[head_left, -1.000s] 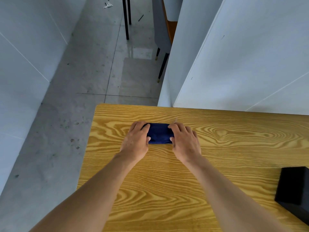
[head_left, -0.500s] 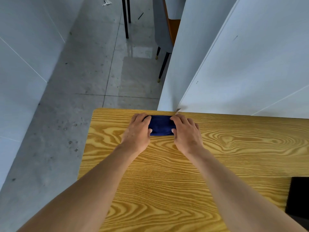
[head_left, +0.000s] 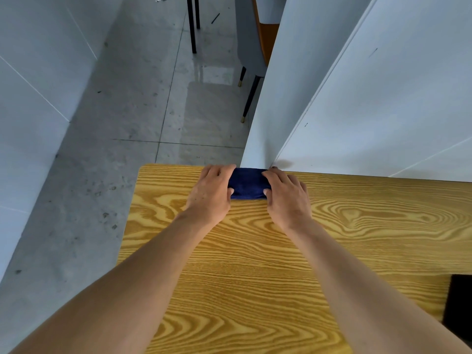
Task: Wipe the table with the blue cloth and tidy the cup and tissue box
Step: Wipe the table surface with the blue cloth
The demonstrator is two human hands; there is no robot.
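A folded dark blue cloth (head_left: 247, 183) lies on the yellow wood-grain table (head_left: 255, 264), right at its far edge by the white wall corner. My left hand (head_left: 210, 194) presses on the cloth's left end and my right hand (head_left: 287, 198) on its right end, fingers curled over it. Both forearms stretch out over the tabletop. A black box-like object (head_left: 458, 305) is cut off at the right edge; I cannot tell what it is. No cup is in view.
White wall panels (head_left: 383, 98) rise directly behind the table's far edge on the right. Grey tiled floor (head_left: 115, 149) lies to the left and beyond. Chair legs (head_left: 249, 98) and a chair seat stand further back.
Both hands have pushed the blue cloth away from me across the table, from a little inside the top to its far edge.
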